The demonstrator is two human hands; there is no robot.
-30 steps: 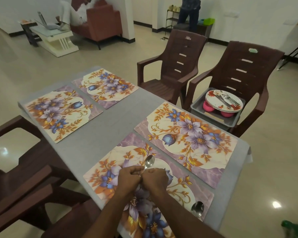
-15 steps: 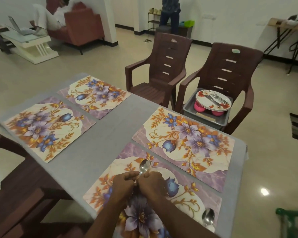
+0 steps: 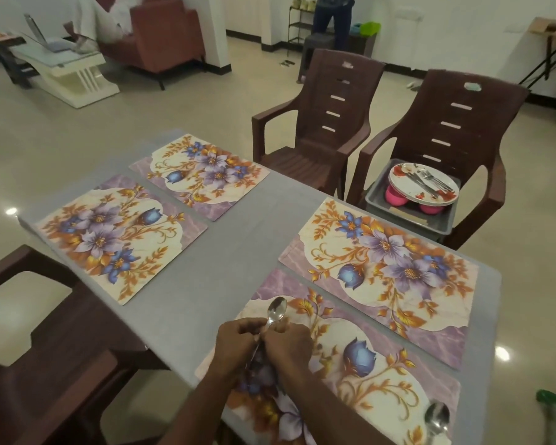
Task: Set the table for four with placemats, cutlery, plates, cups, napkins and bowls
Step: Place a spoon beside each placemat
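Pinching a spoon [image 3: 276,311] by its handle, left hand [image 3: 238,343] and right hand [image 3: 288,343]; light, rigid, probably slippery steel; grip mid-handle.

left hand [image 3: 238,343], right hand [image 3: 288,346], fingers curled, touching

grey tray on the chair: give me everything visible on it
The grey tray is a shallow rectangular bin, plastic by the look, with raised walls and rounded corners. It sits flat on the seat of the brown chair beyond the table's right side, filling most of the seat. Inside, a stack of floral plates rests on pink bowls or cups, with metal cutlery lying loose on the top plate. Neither hand touches it.
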